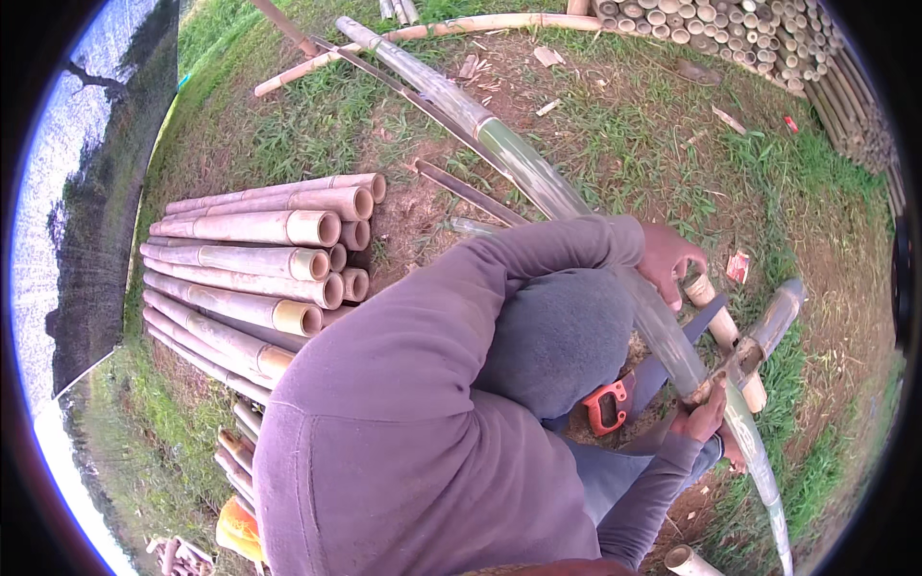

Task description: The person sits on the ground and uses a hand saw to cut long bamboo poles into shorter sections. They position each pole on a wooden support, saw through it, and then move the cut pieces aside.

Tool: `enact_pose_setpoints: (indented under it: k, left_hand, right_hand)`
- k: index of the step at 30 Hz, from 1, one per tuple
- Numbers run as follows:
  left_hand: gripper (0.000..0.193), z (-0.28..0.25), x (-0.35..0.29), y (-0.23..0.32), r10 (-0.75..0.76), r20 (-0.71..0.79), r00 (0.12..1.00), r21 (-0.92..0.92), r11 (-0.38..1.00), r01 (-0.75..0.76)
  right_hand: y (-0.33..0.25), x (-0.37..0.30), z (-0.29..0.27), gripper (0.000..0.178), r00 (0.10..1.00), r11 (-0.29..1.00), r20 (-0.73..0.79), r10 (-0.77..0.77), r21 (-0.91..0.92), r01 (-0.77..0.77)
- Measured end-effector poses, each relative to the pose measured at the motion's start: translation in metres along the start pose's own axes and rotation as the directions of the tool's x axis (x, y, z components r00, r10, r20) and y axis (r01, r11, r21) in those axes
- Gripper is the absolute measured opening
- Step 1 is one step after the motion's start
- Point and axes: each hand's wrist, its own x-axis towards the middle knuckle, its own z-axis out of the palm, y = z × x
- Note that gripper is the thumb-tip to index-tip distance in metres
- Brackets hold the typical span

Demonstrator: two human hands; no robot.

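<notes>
A long green-grey bamboo pole (pixel 663 331) runs from the far left, past my bent knee, to the near right. My left hand (pixel 665 261) is beside its upper side, fingers curved, with a gap between them and the thumb and nothing visible in it. My right hand (pixel 703 415) grips the pole, close to where a short notched bamboo piece (pixel 776 312) meets it at an angle. Beneath lies another short bamboo length (pixel 722 326). A handsaw with an orange handle (pixel 607 408) rests by my leg, its blade passing under the pole.
Cut bamboo poles (pixel 240 259) lie stacked on the left. A large pile of bamboo (pixel 711 29) stands at the far right. A split bamboo strip (pixel 471 192) and chips lie on the grass. A short bamboo piece (pixel 687 562) sits at the near edge.
</notes>
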Motion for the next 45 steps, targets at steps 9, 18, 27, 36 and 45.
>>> enact_pose_setpoints:
  k: [9,18,27,36,45]
  left_hand:
    - [0.076,-0.04,-0.179,-0.21,-0.851,-0.521,0.067,-0.67,0.358,-0.65]
    - [0.044,-0.005,-0.121,-0.126,-0.732,-0.424,0.533,-0.701,-0.108,-0.705]
    - [0.049,-0.005,-0.213,-0.048,-0.742,-0.575,0.345,-0.673,0.189,-0.715]
    - [0.059,-0.04,-0.417,-0.071,-0.808,-0.563,-0.172,-0.463,0.481,-0.745]
    - [0.079,-0.038,-0.732,-0.065,-0.654,-0.224,-0.723,-0.351,0.746,-0.566]
  right_hand:
    - [-0.02,-0.051,0.019,0.062,0.985,0.995,-0.151,-0.082,-0.072,0.072]
    - [-0.091,0.048,-0.059,0.071,0.988,0.994,-0.142,-0.062,-0.103,0.048]
    - [-0.129,0.128,0.023,0.073,0.987,0.961,-0.149,-0.064,-0.276,0.021]
    - [-0.091,0.075,0.244,0.062,0.87,0.953,0.493,0.03,-0.276,0.124]
    - [-0.047,-0.223,0.408,0.06,0.234,0.709,0.968,0.092,-0.229,0.668]
